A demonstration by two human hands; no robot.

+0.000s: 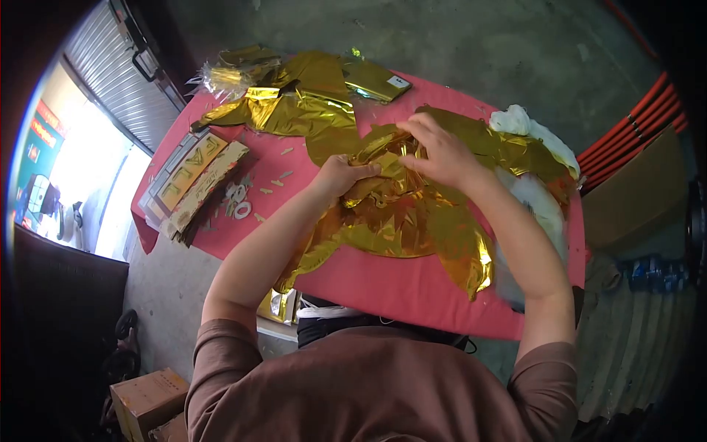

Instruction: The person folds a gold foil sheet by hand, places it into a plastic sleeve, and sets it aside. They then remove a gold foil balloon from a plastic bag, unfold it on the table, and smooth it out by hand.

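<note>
A limp, crumpled gold foil balloon [390,225] lies bunched over the red-covered table in front of me. My left hand [345,177] is closed on its left side, thumb pressed across the folds. From the right, my right hand [442,153] grips the upper part with bent fingers and thumb, close to the left hand. Folds hide some of the fingertips. Loose foil hangs toward the front edge, and another gold foil piece [508,147] spreads out beyond my right wrist.
Flat gold foil [313,92] and a labelled gold packet [379,81] lie at the table's far side. A box of lettered cards [195,180] stands left, near small pale scraps [237,195]. White plastic [534,132] lies far right on the red tablecloth [368,289]. Cardboard boxes [151,398] sit on the floor.
</note>
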